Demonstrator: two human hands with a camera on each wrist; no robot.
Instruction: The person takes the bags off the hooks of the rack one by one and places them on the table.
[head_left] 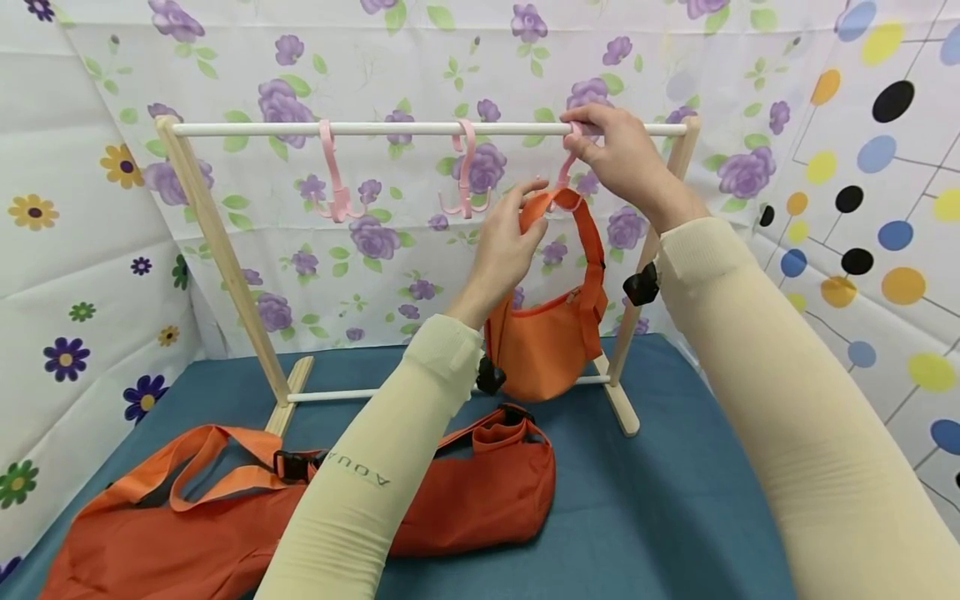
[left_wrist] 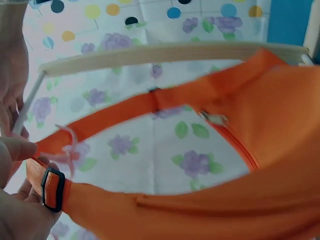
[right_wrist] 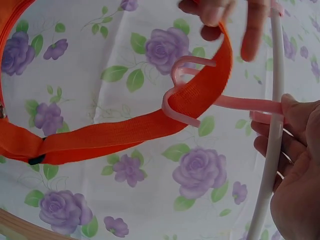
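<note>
A small orange bag (head_left: 543,346) with a zipper hangs by its strap (right_wrist: 185,102) from the prongs of a pink hook (right_wrist: 245,104). My left hand (head_left: 504,254) pinches the strap between thumb and fingers, close to a black slider buckle (left_wrist: 53,189). Up at the white rod (head_left: 517,128), my right hand (head_left: 622,158) grips the hook's upper end between thumb and fingers. In the right wrist view the strap loop passes through the prongs. Part of the bag is hidden behind my left wrist in the head view.
Two more pink hooks (head_left: 331,171) (head_left: 466,171) hang along the rod of the wooden rack (head_left: 225,258). Larger red-orange bags (head_left: 480,492) with straps and black buckles lie on the blue cloth (head_left: 637,508) in front. Patterned sheets enclose the back and sides.
</note>
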